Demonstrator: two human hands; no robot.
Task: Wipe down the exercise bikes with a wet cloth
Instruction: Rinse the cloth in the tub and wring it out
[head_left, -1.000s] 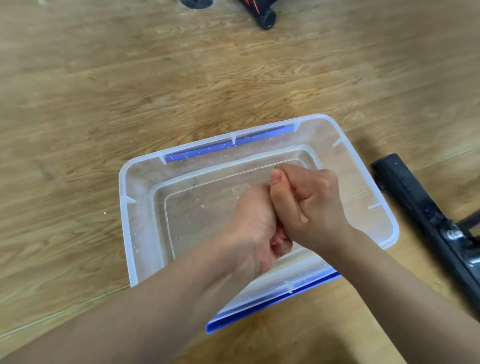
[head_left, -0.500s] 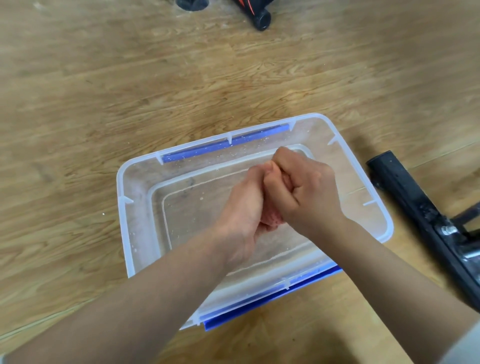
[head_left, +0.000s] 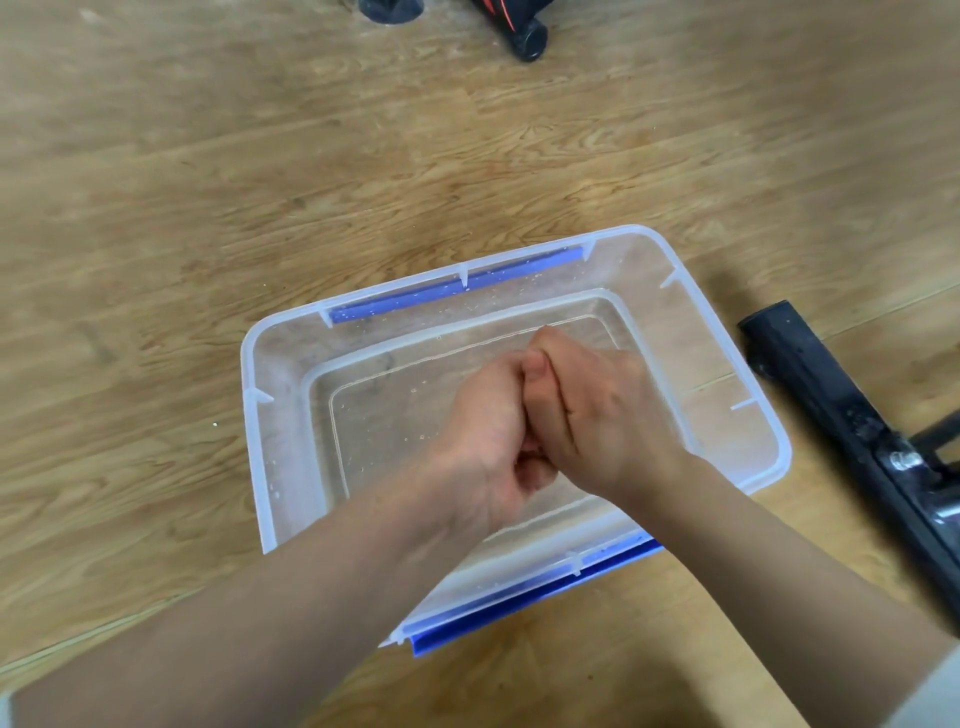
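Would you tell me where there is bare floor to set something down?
Bare floor lies left of the tub and beyond its far rim. Crowded on the right by the bike base; left hand and right hand fill the tub.

Cloth: hidden within the clenched left hand (head_left: 488, 441) and right hand (head_left: 608, 421)
Black bike bar (head_left: 831, 410): blurred, cut off by the right edge
Black parts (head_left: 524, 36) at top: cut off by the edge, kind unclear

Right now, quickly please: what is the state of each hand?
Left hand: closed, fingers curled; likely on the cloth, which is hidden.
Right hand: closed, pressed against the left; contents hidden too.
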